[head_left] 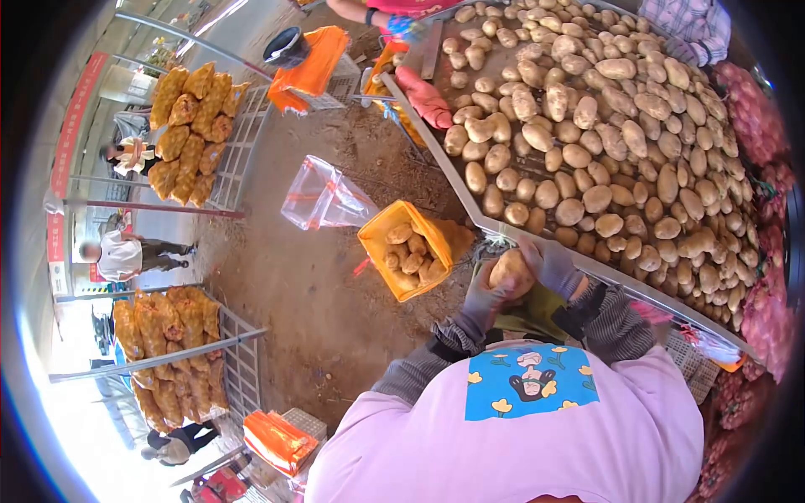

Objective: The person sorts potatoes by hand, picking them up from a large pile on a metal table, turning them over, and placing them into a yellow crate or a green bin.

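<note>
A large potato (511, 273) is between my two gloved hands, in front of my chest at the near edge of the sorting table (474, 197). My left hand (484, 300) grips it from the left and below. My right hand (549, 267) has its fingers closed against its right side, beside the table rim. Many loose potatoes (597, 199) cover the tabletop. To the left of my hands, an open orange-yellow bag (388, 282) stands on the ground with several potatoes inside.
A clear plastic bag (325, 194) lies on the dirt floor. Filled mesh sacks (172, 323) are stacked at left. Orange bags (279, 443) rest on a crate behind-left. Across the table are co-workers' gloved hands (407, 28) and a checked sleeve (692, 25). Pink sacks (763, 302) line the right.
</note>
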The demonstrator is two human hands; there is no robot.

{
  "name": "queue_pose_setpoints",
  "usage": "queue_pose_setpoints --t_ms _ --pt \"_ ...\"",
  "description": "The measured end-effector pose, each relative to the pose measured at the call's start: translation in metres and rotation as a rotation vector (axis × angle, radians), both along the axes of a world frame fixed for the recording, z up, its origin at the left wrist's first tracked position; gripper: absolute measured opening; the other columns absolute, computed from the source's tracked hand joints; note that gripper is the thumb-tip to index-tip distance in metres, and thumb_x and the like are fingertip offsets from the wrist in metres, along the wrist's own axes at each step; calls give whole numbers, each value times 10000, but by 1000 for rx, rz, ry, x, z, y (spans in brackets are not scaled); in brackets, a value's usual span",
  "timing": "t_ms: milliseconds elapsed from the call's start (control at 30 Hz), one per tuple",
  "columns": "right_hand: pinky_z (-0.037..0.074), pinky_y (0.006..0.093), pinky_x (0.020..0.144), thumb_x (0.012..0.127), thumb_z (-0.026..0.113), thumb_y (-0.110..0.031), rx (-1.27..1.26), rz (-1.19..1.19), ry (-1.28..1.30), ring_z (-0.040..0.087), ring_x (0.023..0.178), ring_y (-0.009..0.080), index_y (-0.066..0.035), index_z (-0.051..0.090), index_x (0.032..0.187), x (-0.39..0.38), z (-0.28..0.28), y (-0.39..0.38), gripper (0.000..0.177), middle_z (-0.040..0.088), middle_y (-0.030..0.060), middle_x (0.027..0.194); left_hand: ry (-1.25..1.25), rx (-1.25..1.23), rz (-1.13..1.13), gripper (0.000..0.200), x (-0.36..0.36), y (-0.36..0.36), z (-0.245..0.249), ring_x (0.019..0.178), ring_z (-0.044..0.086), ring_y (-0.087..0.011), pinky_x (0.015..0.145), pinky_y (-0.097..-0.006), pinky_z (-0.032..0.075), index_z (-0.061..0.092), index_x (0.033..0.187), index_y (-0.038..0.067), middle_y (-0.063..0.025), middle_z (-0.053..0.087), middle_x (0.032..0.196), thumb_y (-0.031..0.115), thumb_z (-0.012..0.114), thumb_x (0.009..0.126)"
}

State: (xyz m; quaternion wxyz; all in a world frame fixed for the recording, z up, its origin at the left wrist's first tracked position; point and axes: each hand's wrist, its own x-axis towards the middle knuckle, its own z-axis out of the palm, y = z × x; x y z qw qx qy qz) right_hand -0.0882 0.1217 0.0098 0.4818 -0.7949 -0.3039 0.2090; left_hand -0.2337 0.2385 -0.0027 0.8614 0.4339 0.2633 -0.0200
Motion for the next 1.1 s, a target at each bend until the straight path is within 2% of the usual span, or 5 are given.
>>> queue_pose_setpoints --t_ms 633,833,933,1000,1100 --pt "502 506 693 1021 416 -372 -293 -226 258 649 845 464 -5 675 850 -73 -85 30 480 662 262 795 63 -174 81 678 -49 44 -32 1165 602 -245 914 -391 551 396 1443 61 -107 551 1333 235 748 890" --pt "500 504 680 924 609 -286 -138 410 -236 654 762 424 -38 645 989 -49 -134 13 259 640 199 724 -16 -89 27 651 -51 38 -17 1218 569 -256 975 -401 539 409 1443 55 -109 523 1379 261 723 912" --pt "513 505 699 820 694 -233 -154 -168 1341 655 788 435 -10 635 973 -37 -137 -2 277 669 197 799 -6 -242 137 624 -65 64 -24 1231 557 -242 975 -382 534 428 1438 81 -80 525 1377 320 700 930" --pt "535 444 760 858 606 -388 -687 498 109 683 839 403 -15 670 907 -41 -129 -26 382 701 205 873 -51 -284 206 608 -75 89 -42 1230 559 -242 980 -376 532 430 1436 87 -80 525 1377 327 687 940" --pt "537 486 765 868 625 -414 -810 267 -26 666 818 433 16 682 948 -64 -150 -75 441 695 210 855 22 -216 356 580 -94 129 -69 1225 568 -229 958 -384 532 437 1426 100 -104 526 1373 370 652 961"
